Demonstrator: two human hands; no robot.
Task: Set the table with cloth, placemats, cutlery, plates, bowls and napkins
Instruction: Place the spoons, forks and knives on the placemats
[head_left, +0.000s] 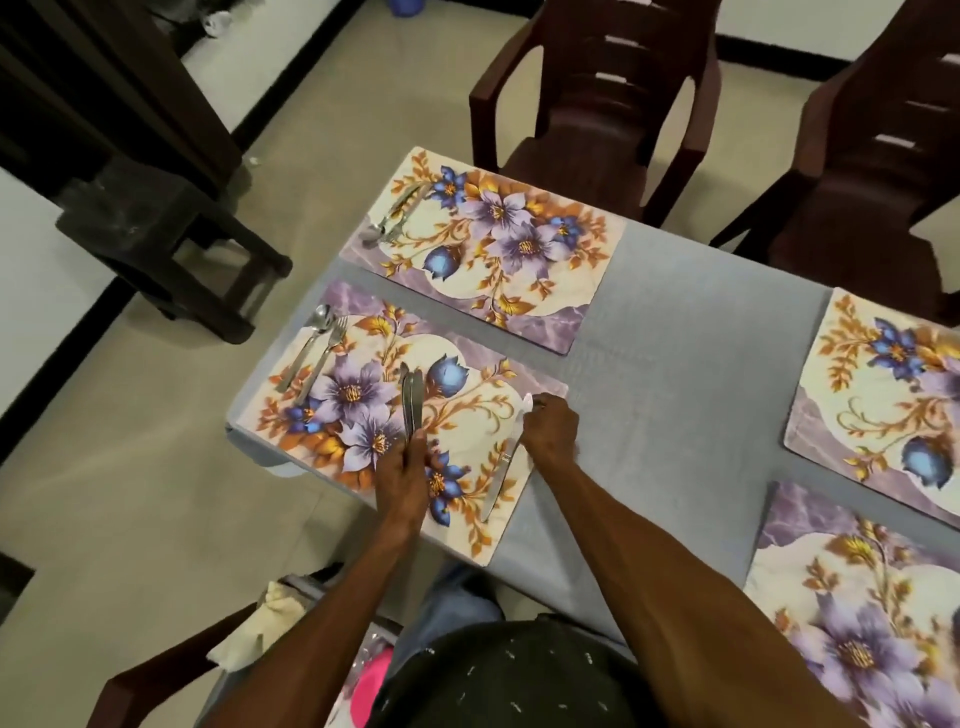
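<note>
Our left hand (402, 470), arm stretched up from the lower centre, grips a bundle of knives (410, 402) above the near floral placemat (363, 364); our right hand (550, 428) curls at that mat's right edge, beside a table knife (498, 480) lying there; whether it holds anything, we cannot tell.

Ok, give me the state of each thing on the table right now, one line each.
Left hand: grips spare knives, blades pointing away.
Right hand: grip on the handle of a knife lying along the near placemat's right edge.
Near placemat: flat, spoon and fork at its left.
Far placemat: flat, cutlery at left, no knife visible at right.
Right placemats: bare.
Cloth: spread flat.
</note>
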